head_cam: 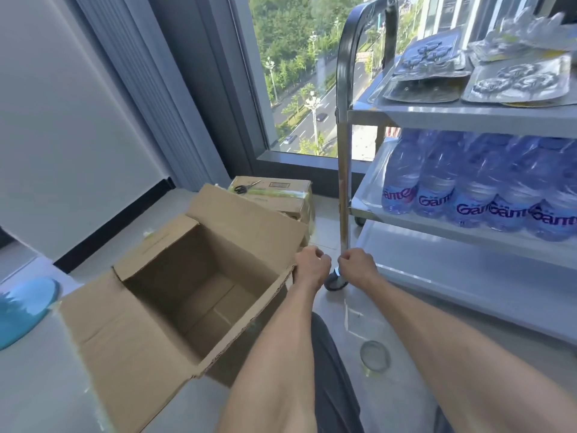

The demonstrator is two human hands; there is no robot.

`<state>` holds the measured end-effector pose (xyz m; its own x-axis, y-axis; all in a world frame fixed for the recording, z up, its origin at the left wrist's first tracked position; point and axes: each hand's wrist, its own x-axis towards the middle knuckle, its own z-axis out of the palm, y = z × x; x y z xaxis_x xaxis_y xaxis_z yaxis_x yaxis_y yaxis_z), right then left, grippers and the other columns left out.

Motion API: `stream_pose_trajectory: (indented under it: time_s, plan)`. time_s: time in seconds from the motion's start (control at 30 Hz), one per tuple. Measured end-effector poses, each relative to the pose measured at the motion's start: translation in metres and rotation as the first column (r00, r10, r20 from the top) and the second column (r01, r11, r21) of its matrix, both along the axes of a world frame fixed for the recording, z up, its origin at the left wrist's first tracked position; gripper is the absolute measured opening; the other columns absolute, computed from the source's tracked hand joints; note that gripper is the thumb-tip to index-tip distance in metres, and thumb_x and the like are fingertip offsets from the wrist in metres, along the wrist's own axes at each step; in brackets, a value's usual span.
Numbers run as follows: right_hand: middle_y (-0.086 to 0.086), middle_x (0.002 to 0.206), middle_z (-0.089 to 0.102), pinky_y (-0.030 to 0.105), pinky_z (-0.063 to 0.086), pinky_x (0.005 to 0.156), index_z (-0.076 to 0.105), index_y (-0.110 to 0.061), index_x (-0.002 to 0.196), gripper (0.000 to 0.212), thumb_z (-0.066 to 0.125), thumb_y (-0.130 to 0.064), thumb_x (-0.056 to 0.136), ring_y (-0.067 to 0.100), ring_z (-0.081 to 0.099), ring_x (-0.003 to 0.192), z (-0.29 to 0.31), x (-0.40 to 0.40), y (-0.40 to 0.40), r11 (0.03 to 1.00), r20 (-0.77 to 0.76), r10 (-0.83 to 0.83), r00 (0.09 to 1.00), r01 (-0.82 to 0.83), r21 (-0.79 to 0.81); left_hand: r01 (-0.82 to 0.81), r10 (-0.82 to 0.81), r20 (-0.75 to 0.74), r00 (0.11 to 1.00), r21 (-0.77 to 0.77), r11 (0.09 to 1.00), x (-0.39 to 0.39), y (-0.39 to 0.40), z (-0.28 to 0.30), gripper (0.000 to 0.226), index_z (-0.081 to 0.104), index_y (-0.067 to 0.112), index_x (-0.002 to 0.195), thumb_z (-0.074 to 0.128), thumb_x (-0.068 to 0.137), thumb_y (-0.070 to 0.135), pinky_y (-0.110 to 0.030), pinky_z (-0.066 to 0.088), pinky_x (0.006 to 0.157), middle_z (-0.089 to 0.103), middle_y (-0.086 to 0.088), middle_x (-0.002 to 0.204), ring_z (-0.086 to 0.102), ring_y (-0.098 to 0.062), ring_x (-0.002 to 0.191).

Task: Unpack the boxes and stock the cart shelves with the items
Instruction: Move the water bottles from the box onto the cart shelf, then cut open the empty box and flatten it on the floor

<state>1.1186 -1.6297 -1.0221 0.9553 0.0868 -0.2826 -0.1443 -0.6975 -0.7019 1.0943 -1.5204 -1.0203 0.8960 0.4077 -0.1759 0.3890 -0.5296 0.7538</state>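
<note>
Box (pixel 199 295) — just beside left fingers (pixel 315 256)

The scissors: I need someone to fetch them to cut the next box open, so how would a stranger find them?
Start at the window and look down to the floor beneath it, where a sealed cardboard box stands behind the open, empty box. The scissors lie flat on the sealed box's top, near its left edge. Their black handles and thin metal blades are the only tool there.

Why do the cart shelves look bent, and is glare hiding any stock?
Head view: wide-angle distortion bows the cart and window frame; daylight from the window puts glare on the plastic packets up top and the water bottles, softening the labels; both hands are sharp.
</note>
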Motion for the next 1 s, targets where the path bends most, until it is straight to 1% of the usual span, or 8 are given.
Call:
stream_pose_trajectory:
  time_s: [0.1,0.17,0.37,0.47,0.57,0.67,0.87,1.0]
  plan:
    - [0.010,0.103,0.066,0.035,0.053,0.085,0.071,-0.007,0.102,0.026,0.047,-0.005,0.092,0.029,0.062,0.099,-0.001,-0.002,-0.001,0.999,0.007,-0.049,0.999,0.049,-0.001,0.020,-0.020,-0.004,1.000,-0.051,0.999,0.007,-0.009,0.015,0.022,0.066,0.008,0.102,0.050,0.091,0.018,-0.030,0.044,0.068,0.068,-0.009,0.102,0.061,-0.025,0.089]
    - [0.012,0.106,0.067,0.035,0.053,0.081,0.070,-0.007,0.104,0.024,0.049,-0.008,0.091,0.030,0.063,0.096,-0.002,-0.004,-0.006,0.996,-0.007,-0.085,0.996,0.085,-0.015,0.016,-0.012,0.034,0.999,-0.115,0.993,0.011,-0.014,0.027,0.021,0.064,0.006,0.101,0.047,0.093,0.016,-0.034,0.046,0.078,0.067,-0.012,0.105,0.061,-0.028,0.097]
    - [0.016,0.100,0.068,0.029,0.043,0.067,0.068,-0.004,0.095,0.016,0.055,-0.009,0.087,0.033,0.063,0.090,-0.004,0.003,-0.020,0.992,-0.073,-0.120,0.990,0.117,-0.043,-0.050,0.052,0.079,0.995,-0.030,0.998,0.016,0.002,0.037,0.021,0.066,0.006,0.090,0.049,0.090,0.019,-0.028,0.040,0.066,0.068,-0.006,0.092,0.060,-0.023,0.086]
    - [0.015,0.100,0.068,0.029,0.044,0.067,0.068,-0.006,0.093,0.016,0.054,-0.007,0.085,0.031,0.061,0.087,-0.010,0.017,-0.019,0.996,-0.080,-0.089,0.993,0.087,-0.033,-0.079,0.080,0.071,0.994,-0.024,0.997,0.032,0.010,0.034,0.024,0.066,0.006,0.099,0.046,0.087,0.012,-0.032,0.046,0.076,0.066,-0.006,0.100,0.058,-0.026,0.094]
    - [0.015,0.099,0.068,0.029,0.047,0.069,0.066,-0.009,0.089,0.017,0.049,-0.009,0.086,0.032,0.064,0.090,-0.001,0.028,-0.014,0.998,-0.159,-0.058,0.986,0.055,-0.028,-0.173,0.175,0.034,0.984,-0.043,0.984,0.039,0.011,0.040,0.024,0.062,0.008,0.104,0.044,0.087,0.008,-0.032,0.043,0.075,0.062,-0.005,0.103,0.053,-0.025,0.091]
    - [0.015,0.096,0.069,0.027,0.047,0.067,0.064,-0.010,0.081,0.015,0.049,-0.009,0.086,0.031,0.065,0.087,0.024,0.033,-0.012,0.994,-0.200,-0.049,0.979,0.029,-0.103,-0.215,0.213,-0.051,0.976,-0.041,0.976,0.038,0.010,0.055,0.029,0.059,0.008,0.115,0.043,0.090,0.008,-0.036,0.048,0.084,0.062,-0.010,0.114,0.057,-0.029,0.102]
    - [0.014,0.103,0.066,0.029,0.042,0.070,0.059,-0.012,0.090,0.011,0.050,-0.012,0.083,0.033,0.060,0.090,0.128,0.041,0.035,0.967,-0.136,0.031,0.990,-0.064,-0.247,-0.155,0.222,-0.260,0.940,0.255,0.954,0.036,0.042,0.145,0.036,0.046,0.008,0.132,0.042,0.098,0.016,-0.036,0.042,0.084,0.051,-0.015,0.133,0.054,-0.033,0.118]
    - [0.016,0.108,0.066,0.032,0.044,0.074,0.063,-0.012,0.099,0.018,0.051,-0.014,0.085,0.036,0.063,0.102,0.160,-0.011,0.062,0.957,-0.091,0.088,0.992,-0.109,-0.268,-0.127,0.252,-0.320,0.913,0.364,0.923,0.014,0.053,0.188,0.038,0.048,0.012,0.133,0.040,0.097,0.022,-0.040,0.045,0.092,0.055,-0.013,0.132,0.056,-0.034,0.120]
